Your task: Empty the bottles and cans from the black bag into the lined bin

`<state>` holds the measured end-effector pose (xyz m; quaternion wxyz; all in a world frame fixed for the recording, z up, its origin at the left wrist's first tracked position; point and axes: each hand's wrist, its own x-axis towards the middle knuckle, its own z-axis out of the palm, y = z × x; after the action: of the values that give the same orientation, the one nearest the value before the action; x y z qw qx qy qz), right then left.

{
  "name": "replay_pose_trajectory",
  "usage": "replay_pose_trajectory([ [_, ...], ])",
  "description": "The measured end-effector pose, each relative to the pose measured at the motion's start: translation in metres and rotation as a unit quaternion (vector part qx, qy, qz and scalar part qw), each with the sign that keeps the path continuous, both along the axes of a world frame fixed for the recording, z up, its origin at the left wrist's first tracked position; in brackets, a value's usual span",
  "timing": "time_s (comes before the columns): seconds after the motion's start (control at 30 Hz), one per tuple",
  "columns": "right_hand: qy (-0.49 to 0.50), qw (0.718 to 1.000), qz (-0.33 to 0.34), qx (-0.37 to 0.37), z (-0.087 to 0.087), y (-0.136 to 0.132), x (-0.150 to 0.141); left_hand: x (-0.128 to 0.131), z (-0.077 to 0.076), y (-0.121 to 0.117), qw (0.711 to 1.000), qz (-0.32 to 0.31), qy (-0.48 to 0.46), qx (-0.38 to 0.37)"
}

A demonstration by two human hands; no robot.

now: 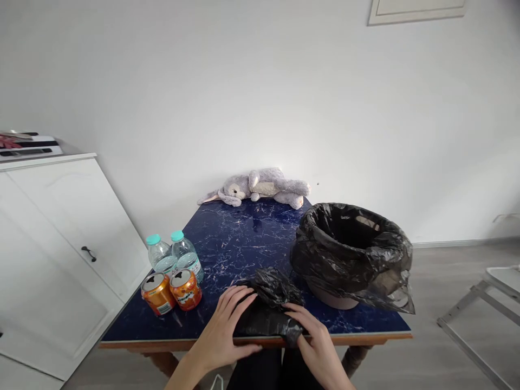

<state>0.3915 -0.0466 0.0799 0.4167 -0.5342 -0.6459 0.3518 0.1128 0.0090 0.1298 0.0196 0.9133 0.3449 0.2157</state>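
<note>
A bunched black garbage bag (268, 309) lies at the front edge of the blue marble-patterned table (244, 244), with a crumpled gathered part on top. My left hand (227, 330) rests against its left side, fingers stretched out and thumb apart. On the right side, my right hand (312, 338) grips the bag between thumb and fingers. Just to the right stands a trash bin (333, 297) with a black liner (349, 265) folded over its rim. Its inside is dark, and I cannot see what is in it.
At the left of the table stand two orange soda cans (186, 290) and two plastic bottles (187, 254) with turquoise caps. A grey plush rabbit (260, 187) lies at the back against the wall. A white cabinet (65, 244) is on the left, a folding metal frame (471, 303) on the right.
</note>
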Motion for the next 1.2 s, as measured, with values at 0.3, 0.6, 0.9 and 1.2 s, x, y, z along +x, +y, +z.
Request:
replay_pose_trajectory([
  [0.3,0.015,1.000,-0.014,-0.014,0.015,0.014,0.003,-0.015,0.013,0.006,0.980,-0.058,-0.186,-0.045],
  [0.6,-0.149,0.978,-0.041,0.141,0.027,-0.011,-0.006,0.003,0.037,-0.003,0.994,-0.093,0.013,-0.062],
  [0.9,-0.159,0.973,0.145,0.088,0.050,-0.016,0.008,-0.018,0.004,0.014,0.993,0.051,0.090,-0.055],
  [1.2,-0.067,0.986,0.151,0.002,0.061,-0.010,0.009,-0.005,0.070,-0.008,0.975,0.009,0.076,-0.208],
])
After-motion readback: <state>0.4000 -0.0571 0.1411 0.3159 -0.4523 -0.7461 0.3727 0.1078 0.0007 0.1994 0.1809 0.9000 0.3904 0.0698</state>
